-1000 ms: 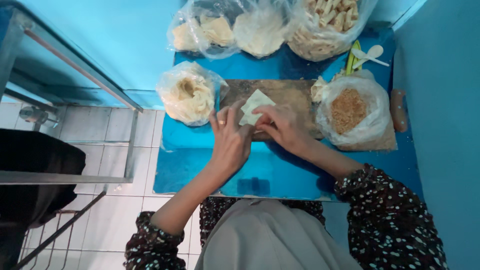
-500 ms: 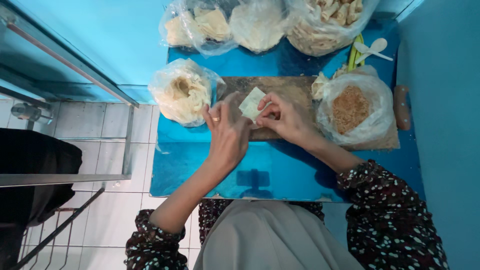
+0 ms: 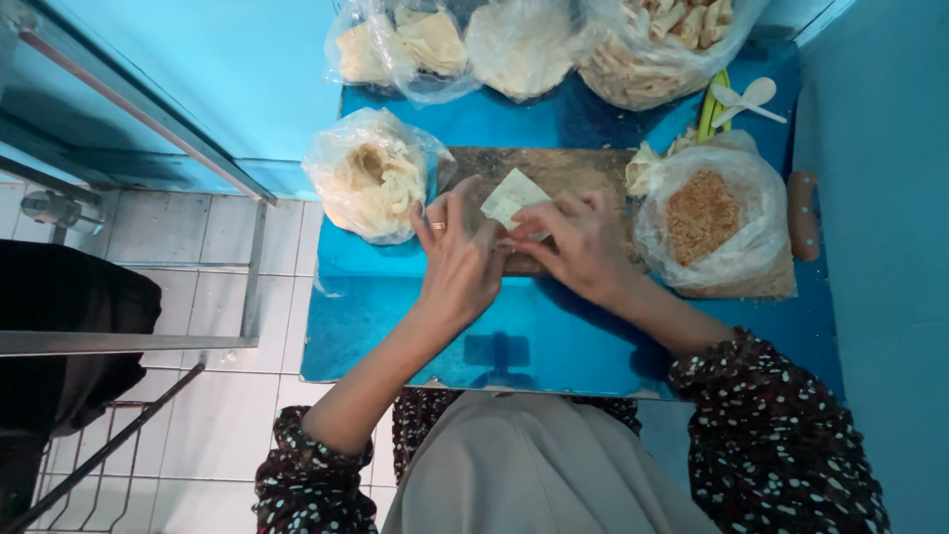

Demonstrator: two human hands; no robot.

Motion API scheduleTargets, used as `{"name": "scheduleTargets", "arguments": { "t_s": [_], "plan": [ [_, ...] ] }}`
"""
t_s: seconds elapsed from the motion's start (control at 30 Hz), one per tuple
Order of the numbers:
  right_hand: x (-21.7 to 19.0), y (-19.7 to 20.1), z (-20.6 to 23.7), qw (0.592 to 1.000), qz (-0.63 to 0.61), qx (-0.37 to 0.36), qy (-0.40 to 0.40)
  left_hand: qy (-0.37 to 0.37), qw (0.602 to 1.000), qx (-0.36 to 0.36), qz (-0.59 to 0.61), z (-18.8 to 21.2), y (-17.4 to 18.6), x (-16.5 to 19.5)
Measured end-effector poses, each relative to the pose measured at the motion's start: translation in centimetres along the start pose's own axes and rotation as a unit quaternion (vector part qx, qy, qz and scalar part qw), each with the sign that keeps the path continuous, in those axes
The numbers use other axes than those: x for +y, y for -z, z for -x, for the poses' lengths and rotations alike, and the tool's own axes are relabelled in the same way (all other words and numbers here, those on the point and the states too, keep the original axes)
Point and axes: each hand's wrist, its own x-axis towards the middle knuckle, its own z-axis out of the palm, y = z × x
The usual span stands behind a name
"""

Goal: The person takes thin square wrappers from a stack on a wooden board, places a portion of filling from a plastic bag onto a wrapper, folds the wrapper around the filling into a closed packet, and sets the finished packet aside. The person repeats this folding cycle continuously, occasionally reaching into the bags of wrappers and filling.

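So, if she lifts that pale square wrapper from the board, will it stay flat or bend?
The wrapper looks thin, so it would probably droop and weigh little. Both hands, left and right, work on it with fingertips, suggesting it tears easily.

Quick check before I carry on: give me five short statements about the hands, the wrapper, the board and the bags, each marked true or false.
1. Both hands, left hand and right hand, are at the pale wrapper on the wooden board. True.
2. The bag of brown filling lies left of the board. False: it lies at the board's right end.
3. A ring is on the left hand. True.
4. The white spoons lie in the bag of wrappers. False: they lie on the blue table, near its far right corner.
5. The table is red. False: it is blue.
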Motion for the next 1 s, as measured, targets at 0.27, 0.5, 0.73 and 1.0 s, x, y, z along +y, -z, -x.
{"name": "scheduleTargets", "arguments": {
  "t_s": [0.27,0.5,0.73,1.0],
  "plan": [
    [1.7,0.1,-0.9,0.986,-0.094,-0.093,-0.098,-0.007,1.000,0.012,0.000,-0.1,0.1,-0.2],
    [1.9,0.2,-1.1,0.948,-0.215,-0.115,-0.206,-0.029,0.999,0.015,-0.009,-0.4,-0.3,0.0],
    [-0.3,0.9,-1.0,0.986,-0.060,-0.066,-0.139,-0.026,0.999,0.013,-0.038,-0.3,-1.1,-0.2],
    [-0.4,0.2,-1.1,0.991,0.017,-0.062,-0.116,-0.001,0.998,0.060,-0.027,0.5,-1.6,-0.2]
  ]
}}
